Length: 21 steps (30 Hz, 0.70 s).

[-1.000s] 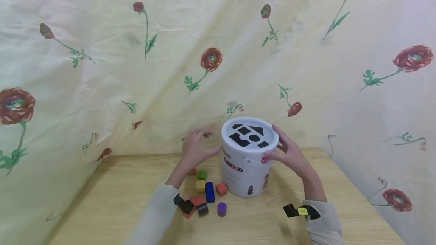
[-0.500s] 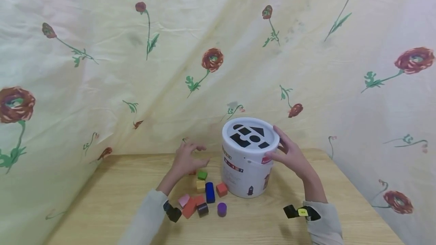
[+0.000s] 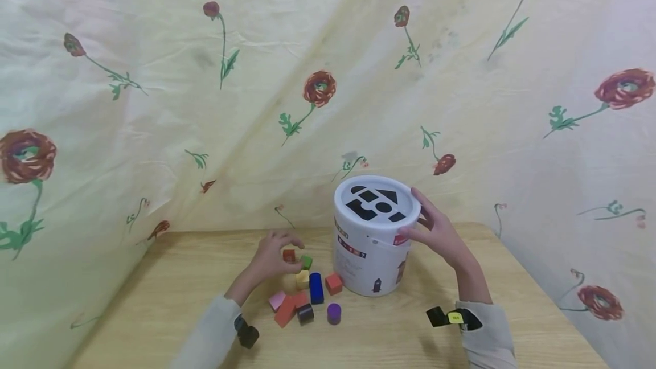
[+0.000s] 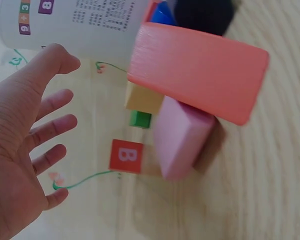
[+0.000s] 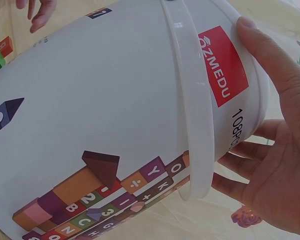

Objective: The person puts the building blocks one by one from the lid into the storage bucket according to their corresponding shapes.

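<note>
Soft light, faint shadows on the table (image 3: 379,343), dark block (image 4: 202,14) apparently out of focus in left wrist view

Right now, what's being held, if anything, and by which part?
The right hand holds the white shape-sorter bucket by its top rim. The left hand holds nothing, near the red letter B block.

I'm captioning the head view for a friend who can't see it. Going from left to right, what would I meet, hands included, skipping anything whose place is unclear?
Left hand → blue block → red-orange cube → white bucket → right hand.
</note>
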Tool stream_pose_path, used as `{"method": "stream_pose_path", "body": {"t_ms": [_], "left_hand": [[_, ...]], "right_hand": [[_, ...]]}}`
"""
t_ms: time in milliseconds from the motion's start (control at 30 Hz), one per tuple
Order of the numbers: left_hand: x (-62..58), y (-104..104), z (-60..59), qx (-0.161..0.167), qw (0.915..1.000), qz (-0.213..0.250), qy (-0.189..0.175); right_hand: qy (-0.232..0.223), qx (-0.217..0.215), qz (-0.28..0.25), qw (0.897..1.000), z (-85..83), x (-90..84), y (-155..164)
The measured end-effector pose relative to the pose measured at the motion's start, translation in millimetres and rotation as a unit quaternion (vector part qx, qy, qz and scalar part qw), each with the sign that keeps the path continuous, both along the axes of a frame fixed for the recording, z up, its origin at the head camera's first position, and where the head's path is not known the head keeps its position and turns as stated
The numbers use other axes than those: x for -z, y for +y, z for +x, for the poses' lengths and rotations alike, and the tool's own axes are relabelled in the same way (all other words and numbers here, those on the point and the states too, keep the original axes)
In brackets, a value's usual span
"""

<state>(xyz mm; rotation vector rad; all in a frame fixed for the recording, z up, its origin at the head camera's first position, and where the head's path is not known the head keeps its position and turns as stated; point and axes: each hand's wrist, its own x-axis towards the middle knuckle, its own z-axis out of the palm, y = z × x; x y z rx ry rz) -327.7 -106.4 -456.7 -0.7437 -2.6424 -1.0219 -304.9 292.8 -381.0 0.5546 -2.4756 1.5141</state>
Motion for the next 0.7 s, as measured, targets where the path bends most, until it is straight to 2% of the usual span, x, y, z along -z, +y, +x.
{"method": "stream_pose_path", "body": {"t_ms": [300, 567, 700], "left_hand": [[8.0, -5.8, 4.8, 0.008, 0.9977, -0.044, -0.051], [14.3, -6.1, 1.5, 0.025, 0.9951, -0.086, -0.044], [16.9, -6.9, -0.4, 0.033, 0.9945, -0.09, -0.041]], "right_hand": [[-0.005, 0.0, -0.001, 1.0, -0.2, 0.6, -1.9], [-0.011, 0.0, -0.003, 1.0, 0.8, 0.1, -2.4], [-0.014, 0.001, -0.002, 1.0, 0.1, -1.0, -2.6]]}}
